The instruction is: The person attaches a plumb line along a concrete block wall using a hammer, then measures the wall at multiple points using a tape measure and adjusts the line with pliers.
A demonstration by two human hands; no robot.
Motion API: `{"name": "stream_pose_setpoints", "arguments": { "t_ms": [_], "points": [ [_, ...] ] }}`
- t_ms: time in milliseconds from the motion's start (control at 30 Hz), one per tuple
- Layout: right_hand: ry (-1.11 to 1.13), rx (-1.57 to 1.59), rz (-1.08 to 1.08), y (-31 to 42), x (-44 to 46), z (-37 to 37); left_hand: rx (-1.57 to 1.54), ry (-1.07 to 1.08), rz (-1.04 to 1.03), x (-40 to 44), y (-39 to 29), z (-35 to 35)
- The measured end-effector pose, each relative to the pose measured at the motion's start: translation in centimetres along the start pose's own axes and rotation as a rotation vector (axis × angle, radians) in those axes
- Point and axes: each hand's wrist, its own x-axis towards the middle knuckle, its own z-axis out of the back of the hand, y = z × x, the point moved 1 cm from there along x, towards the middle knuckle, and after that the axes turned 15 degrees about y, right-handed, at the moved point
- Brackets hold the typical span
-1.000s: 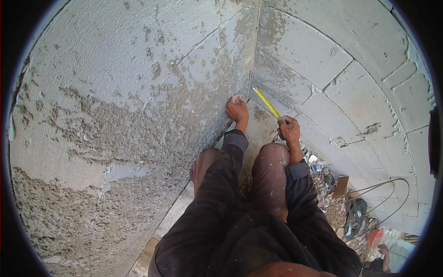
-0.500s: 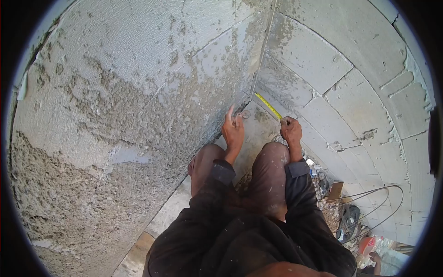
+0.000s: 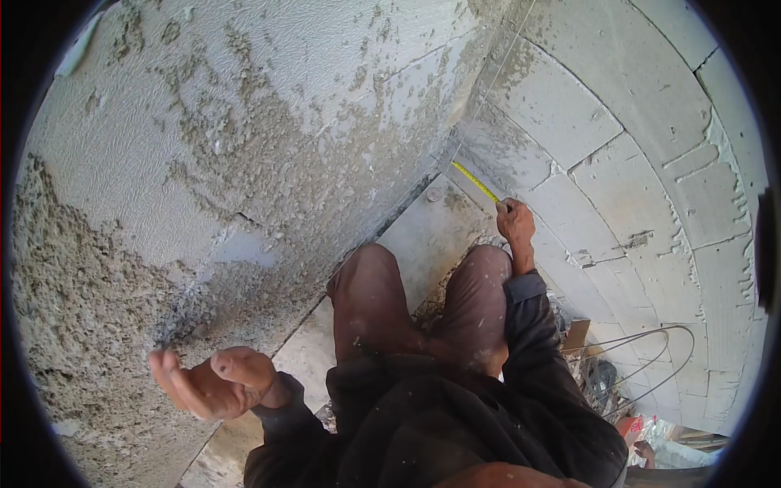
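At two o'clock, a tape [image 3: 476,182] juts from the right hand [image 3: 517,224], clamped on it; at eight, the left hand [image 3: 218,385] is open near the rough wall [image 3: 114,220]. With neither hand steadying its tip, the tape could slip or buckle.

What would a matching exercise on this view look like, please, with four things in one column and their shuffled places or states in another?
Things:
1. Yellow, marked tape-measure blade
2. Bare left hand
3. Brown, pale-spotted cloth trousers
4. Thin, dark, looped wire

Places or states:
A. Lower right of the picture, curving in a wide loop
B. Stretched out straight from the bare right hand
C. Near the middle of the picture, bent at the knees
D. Lower left of the picture, apart from the blade

Right pairs: 1-B, 2-D, 3-C, 4-A
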Motion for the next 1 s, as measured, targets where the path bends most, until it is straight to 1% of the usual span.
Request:
{"name": "stream_pose_setpoints", "arguments": {
  "t_ms": [33,67,133,167,233,267,300,400,500,1000],
  "points": [
    [0.026,-0.016,-0.007,0.2,0.2,0.3,0.205,-0.045,-0.079,1.4,0.9,0.4],
    [0.052,-0.032,-0.013,0.5,0.4,0.5,0.201,-0.044,-0.077,1.6,1.5,0.2],
    [0.067,-0.025,-0.02,1.0,0.5,0.9,0.431,-0.003,0.014,1.8,2.4,-0.5],
    [0.083,-0.015,-0.022,1.3,0.7,1.1,0.428,-0.001,0.019,1.9,2.5,-0.5],
    [0.093,-0.011,-0.03,1.7,0.7,1.2,0.425,0.081,-0.025,1.7,2.3,-0.6],
    [0.104,-0.001,-0.036,1.9,0.5,1.2,0.461,0.03,0.032,1.5,2.4,-0.8],
    [0.107,-0.011,-0.038,2.1,0.4,1.2,0.46,0.036,0.04,1.2,2.6,-0.8],
    [0.097,-0.012,-0.019,2.0,0.4,0.7,0.513,0.053,0.037,0.8,3.2,-0.7],
    [0.128,-0.026,-0.018,2.0,0.3,0.2,0.495,0.064,0.036,0.9,3.1,-0.5],
    [0.12,-0.063,0.009,2.0,-0.6,-0.6,0.447,0.069,0.028,1.0,3.1,-0.6]
  ]
}}
